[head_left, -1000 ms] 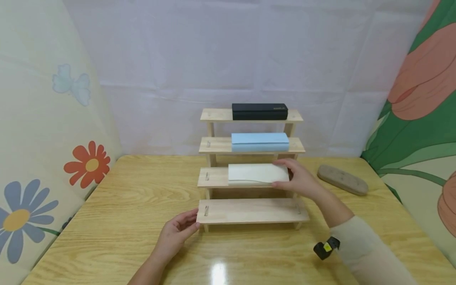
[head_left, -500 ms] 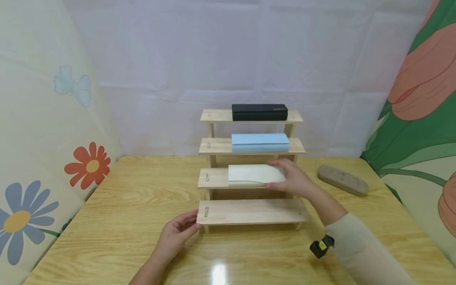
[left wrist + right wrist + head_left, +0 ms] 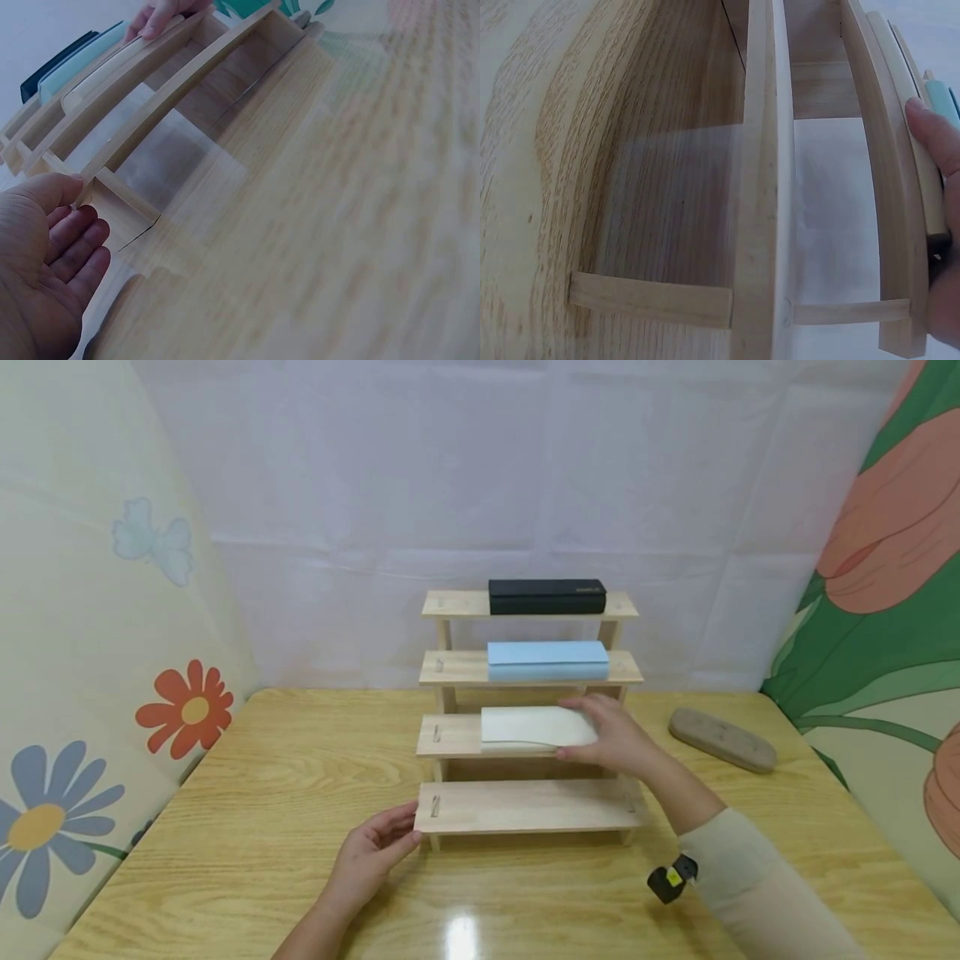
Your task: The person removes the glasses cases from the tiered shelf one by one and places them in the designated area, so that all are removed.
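The hands are apart. The right hand pinches the white case front and back, maybe to keep it straight along the third shelf down. The left hand touches the wooden stand's lowest left corner, perhaps so it won't slide.

right hand farther left on white case

Long, slim cream case is held by bare right hand on pale wooden tiered rack; light-blue case partly hidden behind thumb; wood-grain tabletop seen left.
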Action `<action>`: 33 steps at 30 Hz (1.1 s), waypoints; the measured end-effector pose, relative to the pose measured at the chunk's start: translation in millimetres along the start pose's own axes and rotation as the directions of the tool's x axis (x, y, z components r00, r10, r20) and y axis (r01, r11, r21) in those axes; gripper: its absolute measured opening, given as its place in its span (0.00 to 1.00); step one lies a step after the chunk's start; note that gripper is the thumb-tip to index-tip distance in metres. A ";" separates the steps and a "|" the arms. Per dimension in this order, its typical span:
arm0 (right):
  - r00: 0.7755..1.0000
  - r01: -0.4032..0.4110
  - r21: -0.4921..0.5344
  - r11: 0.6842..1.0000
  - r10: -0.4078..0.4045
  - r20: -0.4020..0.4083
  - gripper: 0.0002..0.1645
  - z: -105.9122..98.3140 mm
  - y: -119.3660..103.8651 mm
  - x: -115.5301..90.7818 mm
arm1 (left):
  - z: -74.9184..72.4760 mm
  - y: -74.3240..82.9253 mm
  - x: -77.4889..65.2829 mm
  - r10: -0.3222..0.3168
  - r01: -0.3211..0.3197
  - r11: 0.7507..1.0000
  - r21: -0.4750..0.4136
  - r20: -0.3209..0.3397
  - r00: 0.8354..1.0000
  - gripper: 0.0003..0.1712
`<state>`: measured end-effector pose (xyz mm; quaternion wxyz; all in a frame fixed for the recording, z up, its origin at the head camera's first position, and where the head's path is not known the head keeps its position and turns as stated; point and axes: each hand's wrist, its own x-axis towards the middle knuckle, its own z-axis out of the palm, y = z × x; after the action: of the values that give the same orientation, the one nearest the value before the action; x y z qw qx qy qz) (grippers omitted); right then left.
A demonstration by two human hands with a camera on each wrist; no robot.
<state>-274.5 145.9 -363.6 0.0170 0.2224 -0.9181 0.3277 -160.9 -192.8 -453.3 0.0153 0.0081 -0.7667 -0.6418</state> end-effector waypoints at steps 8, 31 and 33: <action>0.999 0.021 -0.003 1.000 -0.021 -0.025 0.45 0.1 -0.5 -0.6 | 0.3 -0.2 -0.1 -0.007 0.007 1.000 0.001 -0.003 1.000 0.23; 0.997 -0.031 0.035 0.999 0.033 -0.069 0.43 -6.5 1.3 -17.0 | -1.2 -3.9 1.8 0.000 0.000 1.000 0.007 0.011 1.000 0.24; 0.997 -0.034 0.034 0.999 0.037 -0.074 0.42 -7.7 1.8 -18.1 | -1.7 -4.1 2.1 0.004 -0.004 1.000 0.007 0.015 1.000 0.24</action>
<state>-259.8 159.0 -361.8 0.0419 0.1938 -0.9151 0.3510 -162.9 -195.2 -457.0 0.0108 0.0017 -0.7690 -0.6392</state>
